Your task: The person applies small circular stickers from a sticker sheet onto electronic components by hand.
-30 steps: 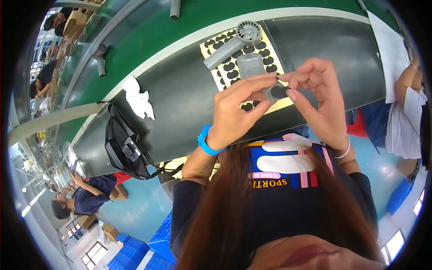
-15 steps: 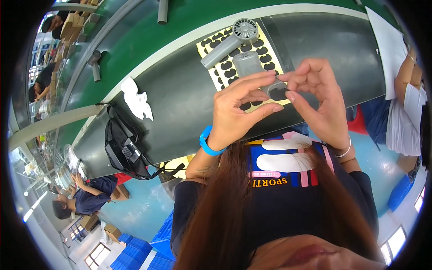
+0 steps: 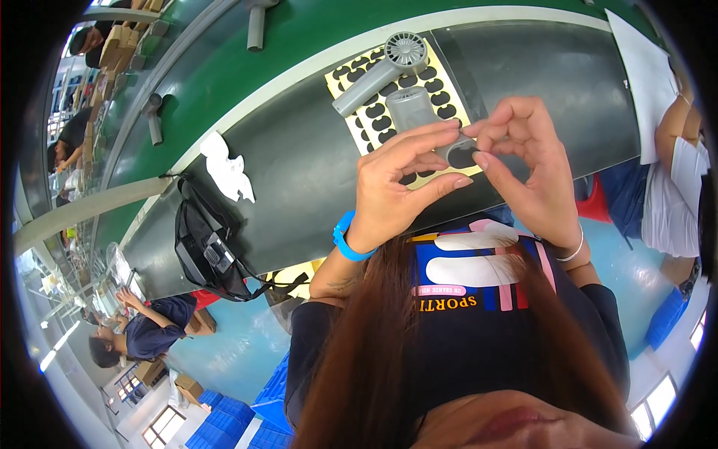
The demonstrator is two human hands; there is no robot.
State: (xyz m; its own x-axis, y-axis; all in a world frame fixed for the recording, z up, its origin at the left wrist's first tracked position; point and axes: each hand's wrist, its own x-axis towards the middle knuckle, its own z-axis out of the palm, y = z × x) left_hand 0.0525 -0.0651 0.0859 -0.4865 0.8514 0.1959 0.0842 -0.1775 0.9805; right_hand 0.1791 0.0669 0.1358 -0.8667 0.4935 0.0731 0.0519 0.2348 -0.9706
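A small grey part with a rounded end (image 3: 451, 153) is held between my hands, over the near edge of a pale yellow sheet of black stickers (image 3: 441, 98). A dark oval sticker (image 3: 464, 156) covers its face. My left hand (image 3: 393, 172) curves around its left side, the thumb apart below. My right hand (image 3: 527, 150) pinches the right edge with thumb and fingertips; the exact contact is partly hidden. Just beyond my fingers, a grey cylindrical piece (image 3: 410, 108) rests on the sheet. Behind it lies a grey handheld fan (image 3: 381, 75), its round grille at the far right.
Beyond the dark worktable (image 3: 292, 142) runs a green conveyor belt (image 3: 314, 34) carrying grey fans (image 3: 256, 26). A crumpled white cloth (image 3: 226, 168) and a black bag (image 3: 206, 247) lie to the left. At the right, another person's arm (image 3: 677, 123) is beside a white sheet (image 3: 643, 82).
The grey fans on the green belt have shifted left and slightly nearer. My hands and the part between them have hardly moved.
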